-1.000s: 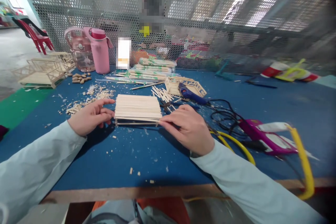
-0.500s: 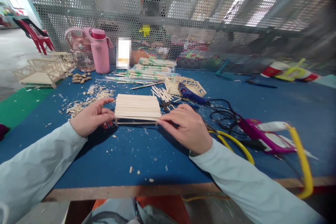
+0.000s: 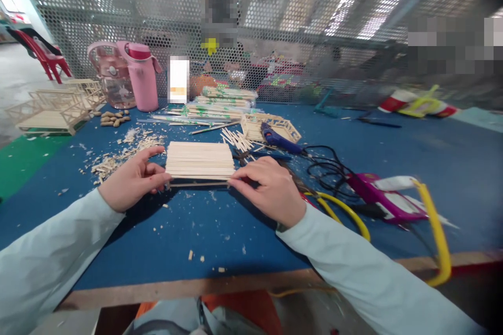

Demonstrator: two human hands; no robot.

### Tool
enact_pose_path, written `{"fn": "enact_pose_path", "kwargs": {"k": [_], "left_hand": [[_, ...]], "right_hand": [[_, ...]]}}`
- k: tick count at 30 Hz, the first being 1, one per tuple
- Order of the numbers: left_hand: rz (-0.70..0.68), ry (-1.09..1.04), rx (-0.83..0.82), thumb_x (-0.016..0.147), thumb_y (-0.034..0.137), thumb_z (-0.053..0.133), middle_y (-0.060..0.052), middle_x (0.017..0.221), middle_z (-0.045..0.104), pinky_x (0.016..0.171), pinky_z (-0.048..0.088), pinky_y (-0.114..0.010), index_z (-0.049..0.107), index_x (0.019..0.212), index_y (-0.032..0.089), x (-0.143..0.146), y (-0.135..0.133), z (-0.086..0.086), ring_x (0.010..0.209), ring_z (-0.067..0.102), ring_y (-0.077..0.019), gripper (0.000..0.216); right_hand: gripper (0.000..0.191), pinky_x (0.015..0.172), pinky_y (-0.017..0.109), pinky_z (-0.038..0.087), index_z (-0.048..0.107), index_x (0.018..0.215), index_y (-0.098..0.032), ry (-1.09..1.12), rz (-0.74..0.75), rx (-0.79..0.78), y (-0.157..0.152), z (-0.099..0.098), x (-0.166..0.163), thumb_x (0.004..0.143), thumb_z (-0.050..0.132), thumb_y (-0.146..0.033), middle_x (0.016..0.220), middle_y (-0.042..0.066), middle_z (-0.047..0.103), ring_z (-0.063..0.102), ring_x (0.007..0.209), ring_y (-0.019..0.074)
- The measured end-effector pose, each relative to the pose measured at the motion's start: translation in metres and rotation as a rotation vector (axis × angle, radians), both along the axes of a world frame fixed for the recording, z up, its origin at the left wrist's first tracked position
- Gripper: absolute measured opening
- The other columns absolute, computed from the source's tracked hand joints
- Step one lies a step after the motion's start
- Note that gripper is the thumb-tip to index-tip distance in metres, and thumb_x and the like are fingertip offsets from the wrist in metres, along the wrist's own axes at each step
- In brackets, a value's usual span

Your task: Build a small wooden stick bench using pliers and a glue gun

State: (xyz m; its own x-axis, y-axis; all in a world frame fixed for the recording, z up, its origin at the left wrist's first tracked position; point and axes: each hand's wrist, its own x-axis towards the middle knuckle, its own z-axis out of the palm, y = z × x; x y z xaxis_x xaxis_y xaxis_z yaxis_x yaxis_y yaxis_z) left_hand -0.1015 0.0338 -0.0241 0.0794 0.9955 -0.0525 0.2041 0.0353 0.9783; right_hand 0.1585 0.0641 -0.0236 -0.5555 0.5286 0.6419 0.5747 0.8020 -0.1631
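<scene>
A small model of pale wooden sticks (image 3: 199, 159) stands on the blue tabletop in front of me, its top covered by sticks laid side by side. My left hand (image 3: 131, 178) is at its left end, with the thumb against the near left corner and the index finger stretched past the side. At the near right corner, the thumb and fingertips of my right hand (image 3: 273, 186) pinch the end of the front stick. The tips of some left fingers are hidden behind the thumb and the model.
Beyond lie loose sticks (image 3: 238, 138), a blue glue gun (image 3: 281, 138), a wooden frame (image 3: 251, 126) and bagged sticks (image 3: 220, 110). A purple tool (image 3: 381, 196) with a yellow tube is to the right. Wood scraps (image 3: 113, 159), peanuts (image 3: 115, 118) and a pink bottle (image 3: 143, 81) stand left.
The whole view has shifted slightly, so things appear farther left. My left thumb has come closer onto the model's near left corner; my right hand keeps its pinch.
</scene>
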Motion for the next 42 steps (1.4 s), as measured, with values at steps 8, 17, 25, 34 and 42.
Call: {"fn": "enact_pose_path", "kwargs": {"k": [8, 17, 25, 34, 42], "left_hand": [[0.000, 0.042, 0.002, 0.062, 0.037, 0.068, 0.008, 0.051, 0.056, 0.050, 0.040, -0.024, 0.033, 0.123, 0.014, 0.001, -0.001, 0.000, 0.049, 0.050, -0.0113, 0.075], [0.012, 0.071, 0.016, 0.061, 0.038, 0.068, 0.008, 0.048, 0.052, 0.050, 0.039, -0.025, 0.035, 0.122, 0.014, 0.004, -0.003, 0.005, 0.049, 0.048, -0.0121, 0.073], [0.062, 0.050, -0.011, 0.061, 0.043, 0.068, 0.004, 0.058, 0.056, 0.048, 0.040, -0.025, 0.036, 0.123, 0.016, 0.002, -0.005, 0.004, 0.052, 0.051, -0.0132, 0.075], [0.177, 0.559, 0.281, 0.079, 0.047, 0.050, -0.008, 0.100, 0.060, 0.081, 0.040, -0.031, 0.055, 0.111, 0.013, 0.003, 0.037, 0.029, 0.091, 0.051, -0.0213, 0.047], [-0.233, 0.524, 0.105, 0.064, 0.042, 0.066, -0.001, 0.073, 0.071, 0.064, 0.046, -0.028, 0.070, 0.084, 0.020, 0.028, 0.073, 0.043, 0.073, 0.062, -0.0222, 0.029]], "right_hand": [[0.013, 0.062, 0.024, 0.036, 0.057, 0.070, -0.018, 0.056, -0.113, -0.089, -0.002, 0.000, -0.001, 0.076, 0.066, -0.026, 0.061, -0.002, 0.060, 0.053, 0.058, 0.0113], [0.020, 0.054, 0.021, 0.038, 0.044, 0.077, -0.019, 0.225, -0.129, -0.482, -0.002, -0.003, -0.005, 0.075, 0.063, -0.026, 0.065, -0.004, 0.053, 0.048, 0.054, 0.0085], [0.014, 0.055, 0.023, 0.040, 0.046, 0.080, -0.019, 0.505, -0.099, -0.583, 0.003, -0.003, 0.003, 0.086, 0.036, -0.026, 0.069, 0.000, 0.055, 0.050, 0.058, 0.0103], [0.014, 0.047, 0.020, 0.034, 0.063, 0.059, -0.015, -0.008, -0.166, -0.788, 0.001, 0.005, 0.000, 0.062, 0.051, -0.008, 0.048, -0.003, 0.055, 0.047, 0.046, 0.0086], [0.029, 0.034, 0.016, 0.030, 0.060, 0.103, -0.013, 0.286, 0.121, -1.292, 0.001, 0.010, -0.004, 0.076, 0.053, -0.020, 0.066, -0.002, 0.060, 0.042, 0.039, 0.0040]]}}
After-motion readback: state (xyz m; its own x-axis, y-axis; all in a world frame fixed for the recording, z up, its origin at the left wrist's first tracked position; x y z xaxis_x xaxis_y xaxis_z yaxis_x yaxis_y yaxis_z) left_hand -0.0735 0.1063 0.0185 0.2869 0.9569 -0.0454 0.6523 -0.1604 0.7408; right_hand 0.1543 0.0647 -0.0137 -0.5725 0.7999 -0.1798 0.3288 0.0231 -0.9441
